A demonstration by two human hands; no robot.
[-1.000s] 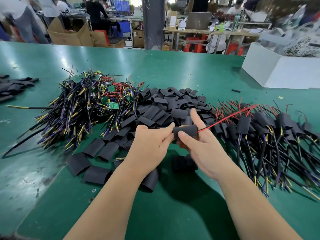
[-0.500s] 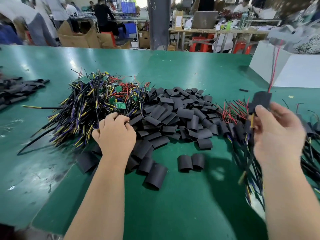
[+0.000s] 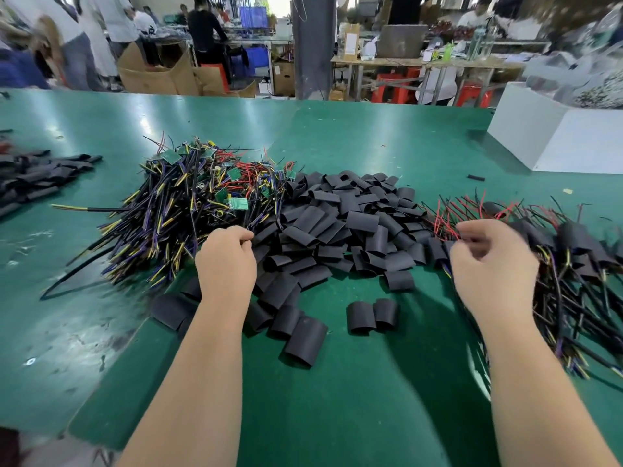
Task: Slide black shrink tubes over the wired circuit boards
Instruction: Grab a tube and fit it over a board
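Lying between the hands [image 3: 226, 264] [image 3: 493, 269] are shrink tubes [image 3: 340, 227].

Two bare arms and two bare hands, seen from above

The left forearm [image 3: 188, 382] and right forearm [image 3: 539, 392] are bare along all the length that shows, from the bottom edge of the view up to the wrists, both slim and smooth. The left hand [image 3: 226, 267] is bare as well, with its knuckles and the back of the hand sharply drawn. The right hand [image 3: 494, 267] is also bare, though blur smears its fingers, and its nails perhaps look short
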